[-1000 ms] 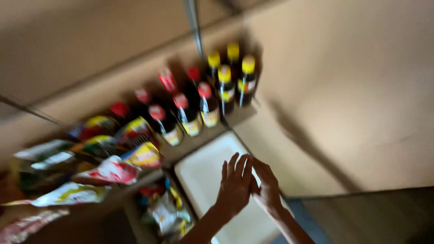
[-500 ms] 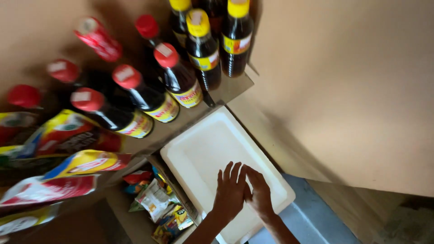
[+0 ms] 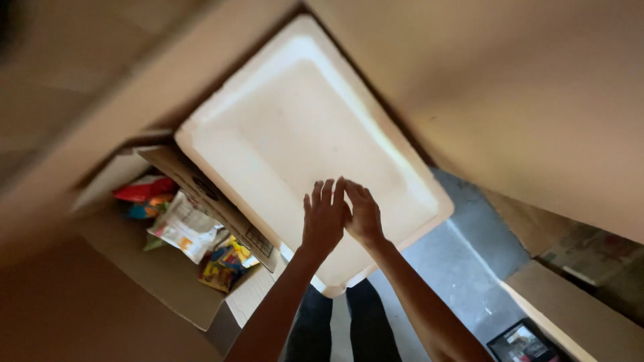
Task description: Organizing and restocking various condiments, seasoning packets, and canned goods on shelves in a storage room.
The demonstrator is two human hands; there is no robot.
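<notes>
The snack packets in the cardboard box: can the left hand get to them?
Probably yes. The left hand rests on the white foam lid, and the cardboard box beside it is open, with the snack packets uncovered.

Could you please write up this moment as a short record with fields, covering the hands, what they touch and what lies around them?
left hand: flat, fingers spread, palm down on the white foam lid
right hand: flat on the same lid, touching the left hand
white foam lid: rectangular, shallow raised rim, lying slantwise in the view
cardboard box: open, to the left of the lid, one flap up against the lid's edge
snack packets: colourful, loose inside the box
floor: grey, below the lid's right corner
legs: dark trousers, under the arms
</notes>
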